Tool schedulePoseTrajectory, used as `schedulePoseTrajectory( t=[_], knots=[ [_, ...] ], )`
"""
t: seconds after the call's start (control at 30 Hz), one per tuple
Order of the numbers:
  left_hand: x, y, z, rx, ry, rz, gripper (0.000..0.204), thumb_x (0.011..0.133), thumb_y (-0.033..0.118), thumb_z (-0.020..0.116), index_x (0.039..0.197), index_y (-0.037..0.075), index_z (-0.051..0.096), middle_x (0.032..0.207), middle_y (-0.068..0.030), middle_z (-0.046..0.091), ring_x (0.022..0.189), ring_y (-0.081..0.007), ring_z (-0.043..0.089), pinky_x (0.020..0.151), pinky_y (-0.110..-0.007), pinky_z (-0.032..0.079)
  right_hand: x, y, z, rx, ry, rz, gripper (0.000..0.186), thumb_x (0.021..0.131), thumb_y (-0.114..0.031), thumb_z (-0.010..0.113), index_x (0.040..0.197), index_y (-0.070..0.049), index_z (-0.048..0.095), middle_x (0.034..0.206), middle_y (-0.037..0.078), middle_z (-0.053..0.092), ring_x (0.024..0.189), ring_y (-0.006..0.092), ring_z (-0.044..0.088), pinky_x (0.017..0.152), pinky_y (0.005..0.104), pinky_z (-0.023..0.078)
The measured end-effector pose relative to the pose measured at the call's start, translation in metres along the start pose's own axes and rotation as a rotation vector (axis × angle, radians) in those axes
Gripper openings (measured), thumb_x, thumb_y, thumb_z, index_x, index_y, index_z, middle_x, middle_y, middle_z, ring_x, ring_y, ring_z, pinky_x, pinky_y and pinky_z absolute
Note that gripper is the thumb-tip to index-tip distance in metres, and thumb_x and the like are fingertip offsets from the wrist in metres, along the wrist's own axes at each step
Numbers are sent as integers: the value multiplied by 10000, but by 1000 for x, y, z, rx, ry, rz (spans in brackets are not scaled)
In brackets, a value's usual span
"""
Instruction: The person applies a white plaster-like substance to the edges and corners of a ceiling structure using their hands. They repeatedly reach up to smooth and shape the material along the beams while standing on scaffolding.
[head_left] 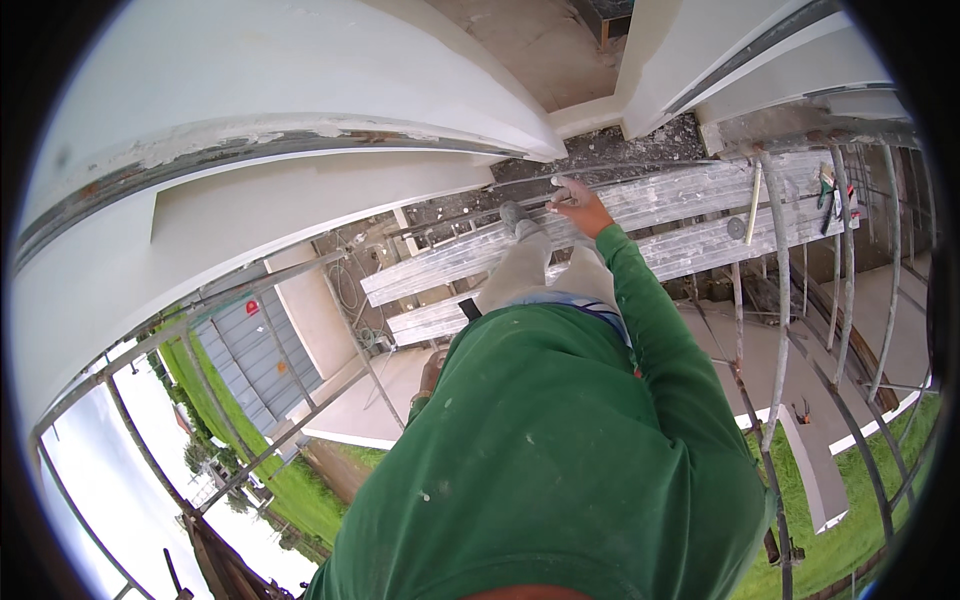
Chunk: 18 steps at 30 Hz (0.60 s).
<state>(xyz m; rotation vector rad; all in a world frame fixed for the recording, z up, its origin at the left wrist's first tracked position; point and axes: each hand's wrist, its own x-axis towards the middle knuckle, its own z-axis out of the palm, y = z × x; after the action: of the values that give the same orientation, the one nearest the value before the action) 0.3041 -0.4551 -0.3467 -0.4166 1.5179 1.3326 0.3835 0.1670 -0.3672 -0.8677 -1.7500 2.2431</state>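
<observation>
My right hand (574, 202) reaches over the plaster-streaked planks (660, 202), its dusty fingers bent and apart, with nothing visible held. Low by my left hip, my left hand (432, 368) is mostly behind my green shirt, so its fingers are hard to make out. My legs in pale trousers (520, 265) stand on the planks. Farther right lie a pale stick (753, 195), a round grey disc (737, 228) and several hand tools (830, 205) with green, black and red parts.
Metal scaffold poles (772, 330) surround me on both sides. A white wall with a ledge (300, 185) runs along the upper left. Tangled hoses (350, 290) lie below the planks on the left. Green grass (215, 400) and a blue-grey roof (250, 355) show far below.
</observation>
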Motion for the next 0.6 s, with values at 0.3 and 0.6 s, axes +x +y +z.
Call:
schedulePoseTrajectory(
  t=[0.3,0.6],
  knots=[
    [-27,49,49,631,245,195,510,929,364,697,1271,-4,604,1159,-208,693,1014,-238,681,854,-338,542,79,-56,110,-81,-228,14,851,795,-301,808,1468,4,388,1079,126,650,969,206,624,868,332,499],
    [-30,53,49,541,344,-59,527,935,385,697,1310,34,579,1211,-165,666,924,-219,690,754,-351,552,165,-84,183,-374,-38,-30,929,772,-318,770,1508,17,313,1086,191,666,1085,335,635,973,415,484]
  ],
)
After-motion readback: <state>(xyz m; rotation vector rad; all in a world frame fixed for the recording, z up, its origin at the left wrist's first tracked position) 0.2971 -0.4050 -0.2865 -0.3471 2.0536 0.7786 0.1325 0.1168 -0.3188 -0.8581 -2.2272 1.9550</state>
